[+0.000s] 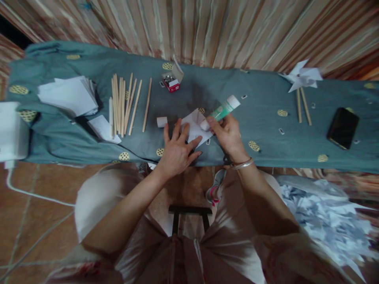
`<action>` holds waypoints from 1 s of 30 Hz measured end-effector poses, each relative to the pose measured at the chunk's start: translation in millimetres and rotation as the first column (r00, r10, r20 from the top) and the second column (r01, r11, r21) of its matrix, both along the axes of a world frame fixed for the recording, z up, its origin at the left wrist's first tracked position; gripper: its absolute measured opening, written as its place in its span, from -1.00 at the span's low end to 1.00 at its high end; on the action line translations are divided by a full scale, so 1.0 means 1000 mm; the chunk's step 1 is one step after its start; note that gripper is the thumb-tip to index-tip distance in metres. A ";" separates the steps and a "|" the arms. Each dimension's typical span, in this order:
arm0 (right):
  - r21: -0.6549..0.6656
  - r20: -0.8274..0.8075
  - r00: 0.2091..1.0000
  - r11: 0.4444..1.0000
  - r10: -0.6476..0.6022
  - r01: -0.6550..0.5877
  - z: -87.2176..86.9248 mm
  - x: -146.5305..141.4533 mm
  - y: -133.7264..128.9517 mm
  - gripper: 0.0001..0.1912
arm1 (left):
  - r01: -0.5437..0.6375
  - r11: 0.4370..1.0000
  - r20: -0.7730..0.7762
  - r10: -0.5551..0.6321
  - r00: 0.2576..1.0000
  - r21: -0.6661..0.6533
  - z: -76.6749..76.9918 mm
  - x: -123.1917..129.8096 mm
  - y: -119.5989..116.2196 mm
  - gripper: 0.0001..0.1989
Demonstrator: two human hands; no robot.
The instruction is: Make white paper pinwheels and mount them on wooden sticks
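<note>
One left hand splayed on paper, right gripping glue stick.

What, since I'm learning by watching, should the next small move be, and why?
Probably a short stroke of the glue stick along the paper: the right hand holds its lower end at the paper, while the left hand lies spread over the near edge.

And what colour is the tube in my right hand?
The tube is green in the middle with white ends, seen in the head view.
</note>
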State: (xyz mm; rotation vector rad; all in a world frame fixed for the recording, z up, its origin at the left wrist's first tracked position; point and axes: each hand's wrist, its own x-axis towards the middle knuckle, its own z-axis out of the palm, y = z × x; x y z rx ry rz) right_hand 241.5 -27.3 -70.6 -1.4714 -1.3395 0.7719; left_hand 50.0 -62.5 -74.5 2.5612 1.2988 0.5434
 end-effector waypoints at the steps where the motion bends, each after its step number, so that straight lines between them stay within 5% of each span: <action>1: -0.011 -0.106 0.994 1.000 -0.018 0.017 0.001 0.003 0.001 -0.52 | -0.001 1.000 0.002 0.001 1.000 0.006 0.000 0.000 0.000 -0.58; 5: -0.074 -0.469 0.881 0.997 -0.059 0.027 0.006 0.012 0.006 -0.52 | 0.013 0.998 0.027 -0.015 1.000 0.055 0.002 -0.003 0.000 -0.56; 10: -0.145 -0.682 0.728 0.988 -0.070 -0.042 0.012 0.018 0.008 -0.61 | -0.059 0.991 0.145 0.041 0.989 0.119 0.010 -0.020 0.014 -0.53; 15: -0.185 -0.745 0.661 0.980 -0.087 -0.080 0.016 0.017 0.008 -0.64 | -0.313 0.950 0.157 0.305 0.939 0.023 0.005 -0.043 0.037 -0.41; 24: -0.157 -0.757 0.653 0.977 -0.026 -0.143 0.018 0.005 0.005 -0.58 | -0.334 0.937 0.274 0.349 0.896 -0.099 0.005 -0.048 0.050 -0.58; 30: -0.199 -0.779 0.624 0.967 -0.059 -0.158 0.018 -0.005 0.006 -0.52 | -0.151 0.919 0.541 0.340 0.769 -0.363 0.006 -0.024 0.042 -0.57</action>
